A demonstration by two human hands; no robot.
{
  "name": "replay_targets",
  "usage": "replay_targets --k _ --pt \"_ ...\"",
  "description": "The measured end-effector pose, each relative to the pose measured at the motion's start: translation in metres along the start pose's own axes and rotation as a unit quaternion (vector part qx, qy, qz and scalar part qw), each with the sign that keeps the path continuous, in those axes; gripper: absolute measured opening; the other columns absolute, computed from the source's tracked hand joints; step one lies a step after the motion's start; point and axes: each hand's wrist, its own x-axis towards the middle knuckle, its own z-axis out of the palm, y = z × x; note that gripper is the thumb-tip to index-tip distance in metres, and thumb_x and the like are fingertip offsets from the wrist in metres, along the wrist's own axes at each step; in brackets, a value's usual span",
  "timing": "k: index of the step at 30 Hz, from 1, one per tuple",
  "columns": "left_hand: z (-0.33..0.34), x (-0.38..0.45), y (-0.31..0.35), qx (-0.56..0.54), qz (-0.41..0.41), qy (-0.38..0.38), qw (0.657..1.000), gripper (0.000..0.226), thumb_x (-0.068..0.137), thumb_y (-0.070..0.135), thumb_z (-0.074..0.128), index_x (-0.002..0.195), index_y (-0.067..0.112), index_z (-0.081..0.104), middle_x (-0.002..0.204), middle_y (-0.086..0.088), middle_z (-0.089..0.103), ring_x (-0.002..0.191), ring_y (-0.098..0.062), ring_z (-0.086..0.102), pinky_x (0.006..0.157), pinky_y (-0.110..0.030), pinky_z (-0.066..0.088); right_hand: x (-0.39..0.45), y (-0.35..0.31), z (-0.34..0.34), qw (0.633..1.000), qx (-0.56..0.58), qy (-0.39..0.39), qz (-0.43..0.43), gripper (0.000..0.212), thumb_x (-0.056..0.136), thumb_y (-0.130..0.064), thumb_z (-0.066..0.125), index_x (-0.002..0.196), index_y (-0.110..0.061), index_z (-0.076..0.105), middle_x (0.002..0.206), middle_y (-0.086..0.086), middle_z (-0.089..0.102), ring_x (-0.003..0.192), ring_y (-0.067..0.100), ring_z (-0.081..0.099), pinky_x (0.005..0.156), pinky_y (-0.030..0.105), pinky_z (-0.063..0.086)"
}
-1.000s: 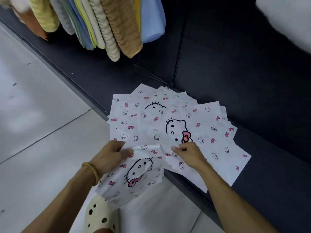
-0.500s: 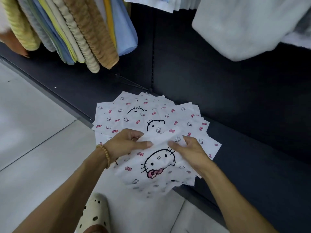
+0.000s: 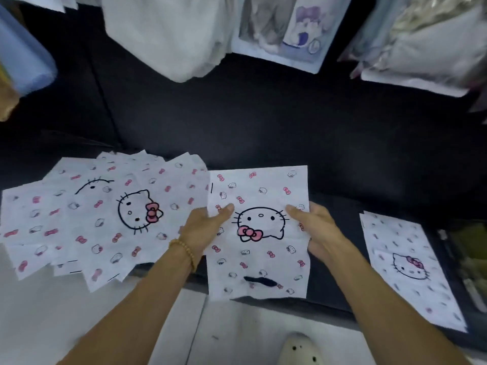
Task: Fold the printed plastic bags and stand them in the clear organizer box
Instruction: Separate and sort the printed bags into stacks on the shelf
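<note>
A single printed bag (image 3: 259,233) is held flat and unfolded above the edge of the dark shelf (image 3: 263,127), its cat-face print upside down. Its left edge is pinched by the left hand (image 3: 208,225), thumb on top; its right edge is gripped by the right hand (image 3: 315,227). A fanned pile of bags (image 3: 100,214) is spread to the left, and 1 separate bag (image 3: 408,267) is laid flat to the right.

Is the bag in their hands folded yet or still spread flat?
Spread flat. The bag shows its whole printed face with no crease, the left hand and right hand pinching its side edges.
</note>
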Motion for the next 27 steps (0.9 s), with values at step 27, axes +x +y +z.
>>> replay_targets --k 27 --pt "0.388 0.063 -0.173 0.471 0.225 -0.252 0.815 0.064 0.088 0.042 0.064 0.144 0.023 0.038 0.140 0.008 0.037 0.130 -0.014 0.036 0.111 -0.029 0.029 0.049 0.089 -0.420 0.779 -0.512 0.354 0.074 0.057 0.092 -0.023 0.060 0.142 -0.013 0.037 0.137 0.015 0.046 0.125 0.035 0.044 0.102 0.048 0.043"
